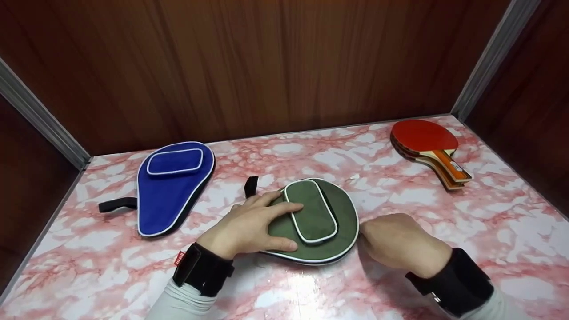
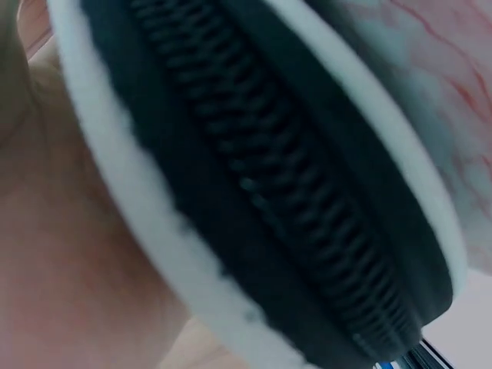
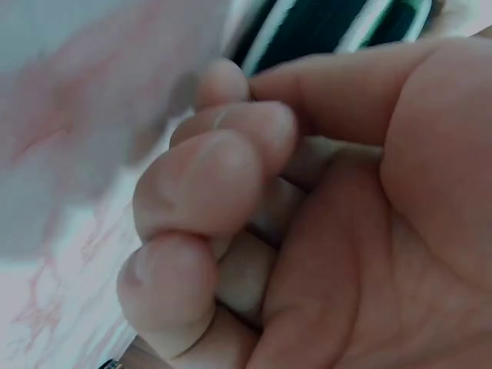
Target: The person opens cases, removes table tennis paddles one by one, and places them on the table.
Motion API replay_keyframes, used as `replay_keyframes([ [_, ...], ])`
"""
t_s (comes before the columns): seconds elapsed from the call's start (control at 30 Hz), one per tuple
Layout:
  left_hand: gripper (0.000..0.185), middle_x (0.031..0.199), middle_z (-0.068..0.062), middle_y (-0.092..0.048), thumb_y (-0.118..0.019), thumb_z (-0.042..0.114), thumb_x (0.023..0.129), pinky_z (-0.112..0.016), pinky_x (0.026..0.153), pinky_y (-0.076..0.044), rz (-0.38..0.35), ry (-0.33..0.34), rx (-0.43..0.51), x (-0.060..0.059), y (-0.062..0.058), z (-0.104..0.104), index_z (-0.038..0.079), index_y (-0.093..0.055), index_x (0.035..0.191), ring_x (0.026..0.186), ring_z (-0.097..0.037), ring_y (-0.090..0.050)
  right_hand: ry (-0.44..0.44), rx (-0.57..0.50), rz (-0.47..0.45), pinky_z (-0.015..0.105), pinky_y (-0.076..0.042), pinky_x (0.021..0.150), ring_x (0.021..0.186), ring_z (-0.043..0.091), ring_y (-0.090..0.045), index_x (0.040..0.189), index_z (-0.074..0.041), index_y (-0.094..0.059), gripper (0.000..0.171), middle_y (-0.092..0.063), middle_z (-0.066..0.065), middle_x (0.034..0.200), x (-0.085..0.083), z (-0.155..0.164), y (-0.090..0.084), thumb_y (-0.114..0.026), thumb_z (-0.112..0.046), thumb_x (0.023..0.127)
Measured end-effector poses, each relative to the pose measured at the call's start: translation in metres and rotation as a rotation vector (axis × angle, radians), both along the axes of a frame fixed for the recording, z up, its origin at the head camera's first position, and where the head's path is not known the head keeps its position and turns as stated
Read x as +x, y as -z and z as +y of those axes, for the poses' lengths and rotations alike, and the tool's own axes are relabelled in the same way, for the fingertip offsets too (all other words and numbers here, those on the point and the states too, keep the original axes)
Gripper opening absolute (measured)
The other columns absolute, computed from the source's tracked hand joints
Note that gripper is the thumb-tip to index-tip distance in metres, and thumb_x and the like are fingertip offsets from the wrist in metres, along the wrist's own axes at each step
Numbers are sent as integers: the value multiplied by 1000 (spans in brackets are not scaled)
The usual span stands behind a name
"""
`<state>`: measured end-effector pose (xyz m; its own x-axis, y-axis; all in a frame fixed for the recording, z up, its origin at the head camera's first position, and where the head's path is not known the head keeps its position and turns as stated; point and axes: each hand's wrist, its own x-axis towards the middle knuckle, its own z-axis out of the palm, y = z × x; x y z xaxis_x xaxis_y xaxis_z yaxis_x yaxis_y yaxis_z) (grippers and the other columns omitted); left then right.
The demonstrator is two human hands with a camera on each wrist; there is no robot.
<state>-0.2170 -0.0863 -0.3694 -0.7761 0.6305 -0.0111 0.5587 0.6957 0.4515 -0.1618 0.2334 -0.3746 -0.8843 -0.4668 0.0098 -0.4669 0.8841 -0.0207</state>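
Observation:
A green table tennis paddle case (image 1: 345,209) with white piping and a raised pocket (image 1: 311,211) lies flat in the middle of the table. Across its narrower part my left hand (image 1: 253,224) rests with spread fingers, thumb near the front edge. The left wrist view shows closed black zipper teeth (image 2: 269,169) along the case's side. At the rounded right end, my right hand (image 1: 398,238) has curled fingers, with thumb and forefinger pinching at the zippered edge. Its fingers hide the pinched spot. In the right wrist view the case rim (image 3: 307,34) appears just beyond the thumb.
On the left lies a blue paddle case (image 1: 166,195) with a black strap (image 1: 118,204). Stacked at the back right are table tennis paddles (image 1: 424,135), red side up. Wood-patterned panels (image 1: 266,66) wall in the pink marbled table (image 1: 502,213). A black strap (image 1: 251,186) sticks up behind the green case.

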Motion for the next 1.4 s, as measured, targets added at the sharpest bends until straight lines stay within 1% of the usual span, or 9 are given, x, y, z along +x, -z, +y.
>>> replay_keyframes([
  [0.2,78,177,-14,-35,-88,60,88,-70,119,-36,-1,-4,0,1,0,0,42,-60,159,158,-48,-36,-48,-20,-3,52,-54,60,63,27,-67,74,-23,-58,31,-59,-3,62,10,-6,-2,-73,-22,100],
  [0.37,82,177,-13,-35,-88,60,88,-69,119,-38,17,-13,-5,2,0,1,40,-57,161,158,-47,-36,-81,-37,13,52,-54,59,62,29,-67,88,-23,-65,15,-61,-3,65,18,-12,-1,-74,-20,99],
  [0.5,77,176,-12,-37,-80,64,94,-71,114,-42,57,-59,-37,2,2,4,41,-55,163,156,-46,-39,-113,-64,44,50,-52,57,62,26,-67,89,-23,-65,14,-59,-4,64,20,-16,0,-76,-19,98],
  [0.63,69,177,-12,-35,-63,67,104,-77,103,-46,113,-147,-121,4,5,10,41,-50,166,151,-50,-44,-48,-84,50,52,-53,57,63,27,-68,82,-23,-63,20,-60,-3,64,11,-19,-1,-73,-20,99],
  [0.77,63,176,-21,-30,-60,58,110,-74,99,-51,158,-189,-132,6,5,16,37,-48,168,138,-58,-52,88,-81,30,55,-53,58,61,27,-64,73,-21,-60,29,-57,-2,62,-5,-17,-3,-67,-21,101],
  [0.9,65,177,-28,-22,-69,46,108,-67,105,-52,109,-108,-39,7,0,14,35,-48,168,135,-59,-56,160,-58,17,56,-52,58,60,28,-62,69,-18,-58,34,-55,0,62,-17,-15,-4,-66,-21,102],
  [1.07,63,181,-25,-12,-79,37,102,-60,119,-43,-10,13,26,8,-7,4,36,-58,162,153,-48,-44,199,-24,5,58,-54,56,61,30,-63,66,-17,-58,33,-58,5,63,-30,-13,-8,-69,-19,97],
  [1.17,63,183,-21,-10,-80,39,101,-58,120,-43,-9,19,14,10,-9,2,36,-60,160,157,-45,-40,186,-9,-20,57,-55,57,62,29,-62,66,-17,-58,33,-57,4,63,-33,-13,-8,-68,-17,97],
  [1.4,63,181,-22,-20,-82,40,100,-60,119,-44,29,-11,6,11,-10,1,35,-61,160,155,-49,-42,141,-1,-34,58,-57,63,66,34,-68,69,-16,-60,32,-62,5,67,-31,-18,-3,-65,-19,100],
])
